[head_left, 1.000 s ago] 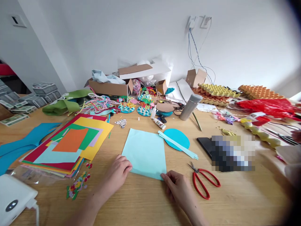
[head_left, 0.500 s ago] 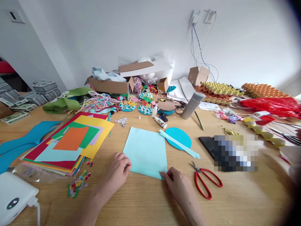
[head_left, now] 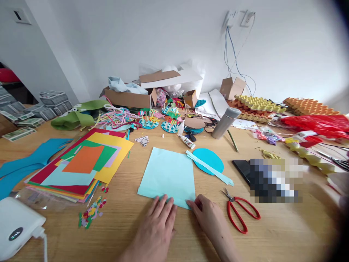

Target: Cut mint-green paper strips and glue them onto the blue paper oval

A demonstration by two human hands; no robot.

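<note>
A light blue paper sheet (head_left: 169, 174) lies on the wooden table, with a narrow fold along its near edge. My left hand (head_left: 158, 222) rests flat, fingers stretched over that near edge. At the near right corner, my right hand (head_left: 205, 211) pinches the sheet between thumb and curled fingers. A blue round piece (head_left: 211, 156) lies to the right, with pale blue strips (head_left: 209, 168) across it. Red-handled scissors (head_left: 240, 211) lie partly open to the right of my right hand.
Coloured paper sheets (head_left: 109, 174) and small paper bits (head_left: 91, 213) lie left. A white device (head_left: 20, 225) sits near left. A grey bottle (head_left: 225, 123), glue bottle (head_left: 188, 142) and black phone (head_left: 241, 169) are beyond. Boxes (head_left: 128, 99) and egg trays (head_left: 259, 103) stand behind.
My left hand has moved from the sheet's near left corner rightward to the middle of the near edge, and its fingers have spread flat. My right hand keeps its place at the corner.
</note>
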